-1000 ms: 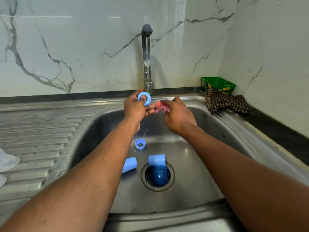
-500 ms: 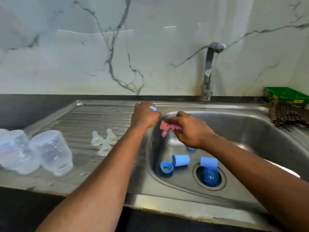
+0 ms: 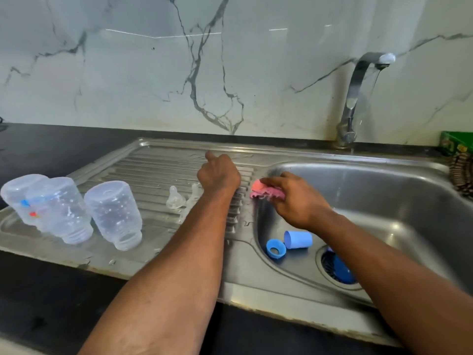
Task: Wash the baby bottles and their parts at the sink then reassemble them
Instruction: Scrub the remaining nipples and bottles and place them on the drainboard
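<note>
My left hand (image 3: 218, 174) hovers curled over the steel drainboard (image 3: 158, 162); the blue ring it carried is hidden inside its fingers. My right hand (image 3: 299, 201) grips a pink scrub cloth (image 3: 258, 191) at the left rim of the sink basin (image 3: 384, 190). Three clear bottles (image 3: 114, 213) stand upside down on the drainboard's left. Clear teats (image 3: 175, 198) lie just left of my left forearm. In the basin lie a blue ring (image 3: 275, 248), a blue cap (image 3: 298, 239) on its side, and another blue cap (image 3: 341, 272) on the drain.
The tap (image 3: 355, 98) stands behind the basin with water running from its spout. A green box (image 3: 457, 144) and a checkered cloth (image 3: 463, 175) sit at the far right. Dark counter surrounds the sink.
Both hands have left the running water and swung left. The left hand now sits over the drainboard, the right at the basin's left rim. My view has turned left, showing the bottles and teats.
</note>
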